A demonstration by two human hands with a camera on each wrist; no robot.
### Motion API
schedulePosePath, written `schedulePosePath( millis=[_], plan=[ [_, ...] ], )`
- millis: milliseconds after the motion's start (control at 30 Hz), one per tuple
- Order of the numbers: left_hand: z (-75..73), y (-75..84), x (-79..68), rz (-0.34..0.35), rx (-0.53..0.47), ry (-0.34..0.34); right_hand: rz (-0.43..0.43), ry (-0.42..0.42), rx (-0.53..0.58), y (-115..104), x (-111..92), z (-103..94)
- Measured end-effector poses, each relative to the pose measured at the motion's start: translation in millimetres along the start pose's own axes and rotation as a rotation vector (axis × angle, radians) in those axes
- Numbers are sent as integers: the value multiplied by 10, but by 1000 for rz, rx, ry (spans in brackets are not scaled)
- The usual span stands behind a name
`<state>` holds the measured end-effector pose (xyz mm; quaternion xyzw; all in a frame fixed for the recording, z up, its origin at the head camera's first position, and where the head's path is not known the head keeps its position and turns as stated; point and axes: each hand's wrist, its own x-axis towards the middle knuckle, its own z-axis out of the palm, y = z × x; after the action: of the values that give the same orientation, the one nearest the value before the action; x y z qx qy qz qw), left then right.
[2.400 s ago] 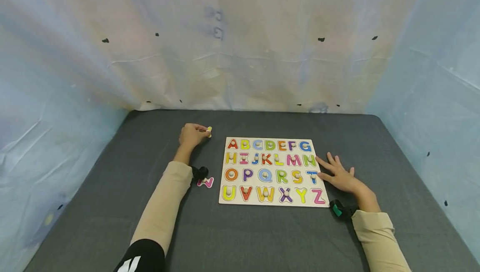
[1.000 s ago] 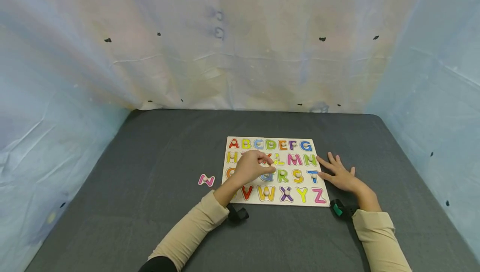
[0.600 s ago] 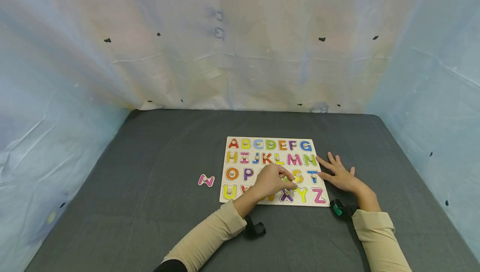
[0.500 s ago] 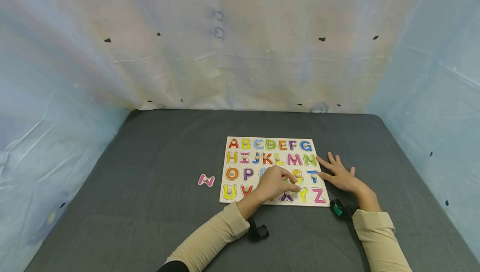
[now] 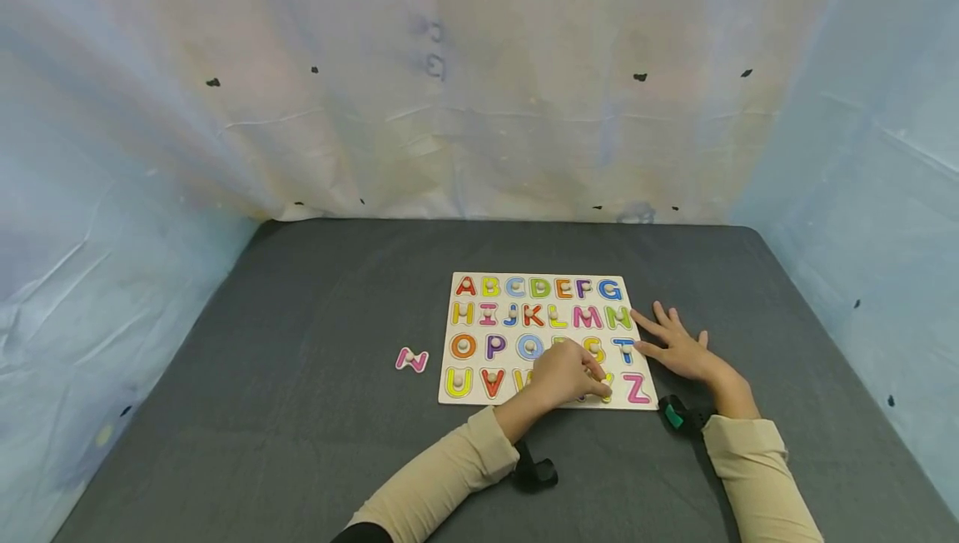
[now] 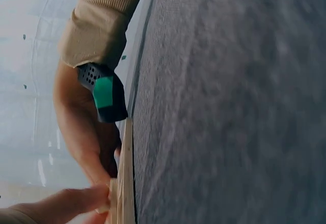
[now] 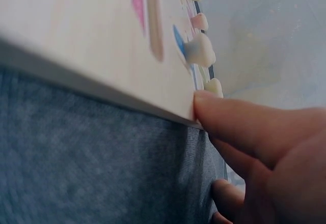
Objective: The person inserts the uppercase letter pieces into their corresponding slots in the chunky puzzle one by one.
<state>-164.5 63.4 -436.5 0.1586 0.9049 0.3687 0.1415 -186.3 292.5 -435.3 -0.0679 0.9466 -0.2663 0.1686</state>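
Note:
A wooden alphabet puzzle board [image 5: 448, 364] lies on the table, letters in rows, most with small knobs. Above the Y place in its bottom row, my left hand [image 5: 565, 372] pinches a yellow letter Y piece [image 5: 608, 391] between thumb and fingertips. In the left wrist view, the piece's edge [image 6: 113, 196] is at the board's surface; whether it is seated I cannot tell. My right hand [image 5: 678, 351] has its fingers spread, with thumb and fingertip touching the board's right edge. A loose pink, Z-shaped letter piece [image 5: 411, 360] lies left of the board.
The grey cloth-covered table [image 5: 315, 410] surrounds the board. A pale plastic sheet [image 5: 479, 110] hangs behind and at both sides. The pink Z shape [image 5: 637, 389] on the board shows no knob. Each wrist bears a black camera band [image 5: 678, 415].
My left hand has carried the yellow piece from the table's left side across the board, then down and right to the Y place. The right hand has stayed at the board's edge.

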Motion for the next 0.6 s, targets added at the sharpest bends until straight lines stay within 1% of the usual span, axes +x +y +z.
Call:
schedulePosePath(
  millis=[233, 500, 600],
  plan=[
    [25, -1, 11, -5, 49, 15, 3, -1, -10, -4, 31, -1],
    [16, -18, 2, -8, 30, -7, -5, -4, 1, 6, 20, 5],
    [-57, -42, -12, 3, -9, -13, -4, -4, 3, 8, 14, 12]
  ],
)
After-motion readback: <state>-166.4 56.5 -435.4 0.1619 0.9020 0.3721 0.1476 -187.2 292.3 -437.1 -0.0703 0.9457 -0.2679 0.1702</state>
